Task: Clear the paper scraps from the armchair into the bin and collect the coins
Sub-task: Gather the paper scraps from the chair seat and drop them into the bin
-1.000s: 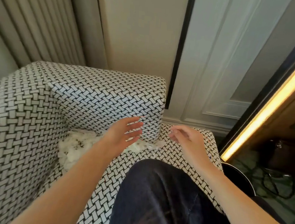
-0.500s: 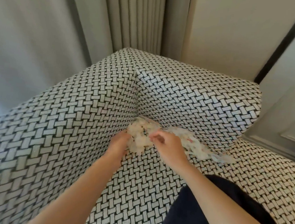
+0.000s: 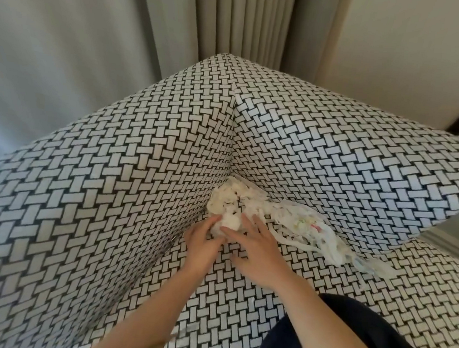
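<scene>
A big armchair (image 3: 129, 182) with a black and white woven pattern filled most of the view. The paper scraps (image 3: 244, 202) lay in a heap deep in the corner of the seat (image 3: 227, 322), where two padded sides met. That was just past the middle of the view, toward 3 o'clock. From the heap a long, thin tail of scraps ran out toward 4 o'clock along the foot of one side. Some bits in it had red and green marks.

Both hands were close together at the 6 o'clock edge of the heap. The left hand (image 3: 199, 244) came in from 7 o'clock. Its thumb touched a white lump (image 3: 230, 221) of paper. Its fingers were tucked in behind the lump and were hidden, so it was not clear if they had hold of anything. The right hand (image 3: 256, 251) came in from 5 o'clock. Its fingers were spread out and nearly straight, lying on the scraps, with the thumb by the same lump. It pressed on the paper but was not closed round it.

A pale curtain (image 3: 235, 17) hung in folds at 12 o'clock behind the chair. A plain wall (image 3: 411, 50) stood at 1 o'clock. A dark leg (image 3: 360, 346) showed at 5 o'clock.
</scene>
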